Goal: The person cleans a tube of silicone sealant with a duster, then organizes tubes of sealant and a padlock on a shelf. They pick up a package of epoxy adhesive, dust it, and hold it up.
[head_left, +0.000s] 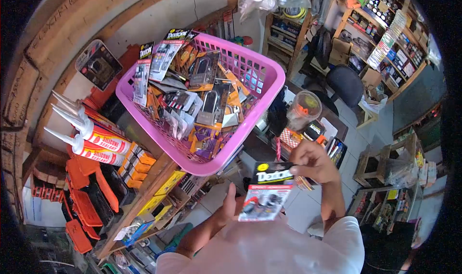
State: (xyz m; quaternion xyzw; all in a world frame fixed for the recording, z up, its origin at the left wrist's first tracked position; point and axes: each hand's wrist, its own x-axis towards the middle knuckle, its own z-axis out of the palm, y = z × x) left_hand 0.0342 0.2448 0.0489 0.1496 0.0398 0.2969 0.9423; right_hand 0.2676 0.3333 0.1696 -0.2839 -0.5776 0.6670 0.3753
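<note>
The right hand (313, 162) is closed in a pinch on the upper right corner of a carded Dextone pack (266, 191), fingers curled over its black header. The left hand (230, 204) grips the same pack at its lower left edge, thumb pointing up beside the card and the other fingers hidden behind it. The pack thus hangs between both hands, near the person's white shirt (269, 247), its red lower half showing a blister with small dark parts that are too blurred to identify. Just up and left of the hands, a pink basket (262, 88) sits tilted on a wooden shelf (149, 187), heaped with more carded packs and padlocks (210, 103). Further left, silicone sealant tubes (91, 141) lie side by side with nozzles pointing left, above orange plastic cases (89, 202). To the right of the hands, a clear plastic jar (303, 109) stands on a cluttered counter, and beyond it a dark office chair (345, 84) sits before stocked shelving (390, 38).
</note>
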